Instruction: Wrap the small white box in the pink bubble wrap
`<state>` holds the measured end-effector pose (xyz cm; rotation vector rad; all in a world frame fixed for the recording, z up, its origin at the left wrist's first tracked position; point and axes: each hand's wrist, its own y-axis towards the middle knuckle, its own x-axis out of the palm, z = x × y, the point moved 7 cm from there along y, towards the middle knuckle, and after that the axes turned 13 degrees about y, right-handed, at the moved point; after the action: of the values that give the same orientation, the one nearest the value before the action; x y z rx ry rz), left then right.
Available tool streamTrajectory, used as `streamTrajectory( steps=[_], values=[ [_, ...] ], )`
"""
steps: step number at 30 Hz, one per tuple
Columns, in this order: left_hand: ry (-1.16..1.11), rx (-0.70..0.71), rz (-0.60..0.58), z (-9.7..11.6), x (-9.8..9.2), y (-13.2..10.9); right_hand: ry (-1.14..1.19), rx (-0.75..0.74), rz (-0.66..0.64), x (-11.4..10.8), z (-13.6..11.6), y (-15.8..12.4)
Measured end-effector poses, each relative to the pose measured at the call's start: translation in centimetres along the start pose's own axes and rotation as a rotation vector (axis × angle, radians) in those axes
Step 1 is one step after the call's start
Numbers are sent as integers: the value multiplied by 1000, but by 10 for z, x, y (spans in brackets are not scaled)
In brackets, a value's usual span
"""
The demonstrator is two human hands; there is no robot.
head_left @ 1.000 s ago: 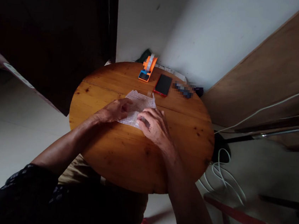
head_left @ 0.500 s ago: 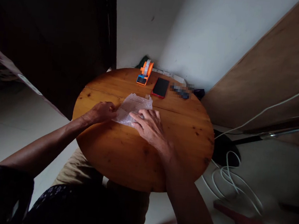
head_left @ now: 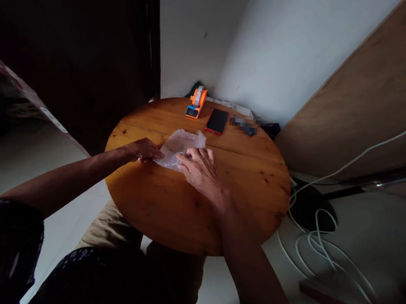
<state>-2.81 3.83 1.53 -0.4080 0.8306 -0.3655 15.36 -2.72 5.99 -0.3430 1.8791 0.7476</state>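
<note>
A crumpled sheet of clear bubble wrap lies near the middle of the round wooden table. At its left edge, my left hand is closed, with the edge of the wrap pinched between thumb and fingers. My right hand rests palm down on the right part of the wrap, its fingers apart and slightly bent. Whatever lies under the right palm is hidden.
An orange and blue tape dispenser stands at the table's back edge. Beside it lie a dark phone with a red edge and a blurred dark object. White cable coils on the floor at right.
The view has shifted slightly. My left hand has moved a little to the right at the wrap's left edge, while my right hand has stayed nearly in place on it.
</note>
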Motion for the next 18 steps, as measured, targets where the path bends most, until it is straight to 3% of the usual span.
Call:
streamTrajectory(
  steps=[9, 18],
  values=[
    [-322, 102, 103, 25, 13, -13, -8, 21, -30, 0, -1, 2],
    [-417, 195, 19, 41, 33, -4, 35, 39, -1, -1, 0, 2]
  ],
)
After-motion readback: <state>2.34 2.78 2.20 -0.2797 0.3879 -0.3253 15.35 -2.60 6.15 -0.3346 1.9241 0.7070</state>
